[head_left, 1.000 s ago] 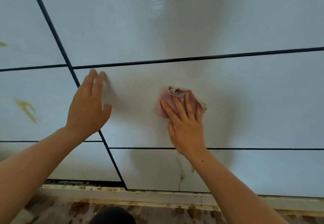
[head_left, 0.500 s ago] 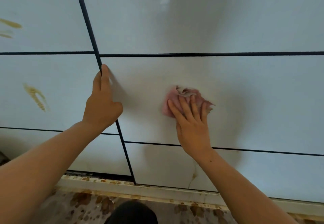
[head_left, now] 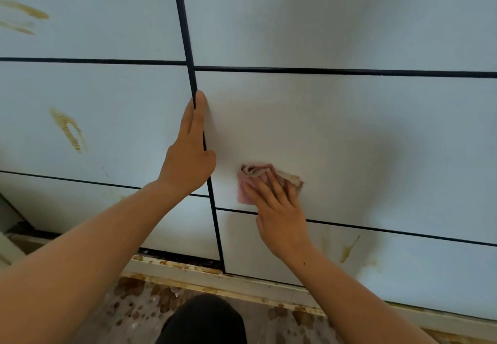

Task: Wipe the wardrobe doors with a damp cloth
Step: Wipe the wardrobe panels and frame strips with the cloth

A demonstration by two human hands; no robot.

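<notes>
Fingers [head_left: 265,191] of the right hand [head_left: 281,217] lie straight and spread, pressing a crumpled pink cloth [head_left: 248,182] flat against the middle panel of the right wardrobe door [head_left: 363,142], just above a dark horizontal strip [head_left: 403,232]. The left hand [head_left: 188,160] rests with straight fingers along the black vertical edge [head_left: 185,34] between the doors, holding nothing. Yellow-brown smears [head_left: 68,130] mark the left wardrobe door [head_left: 121,101]. Another stain [head_left: 348,249] runs down the right door's lowest panel. Below lies a speckled floor [head_left: 139,300].
</notes>
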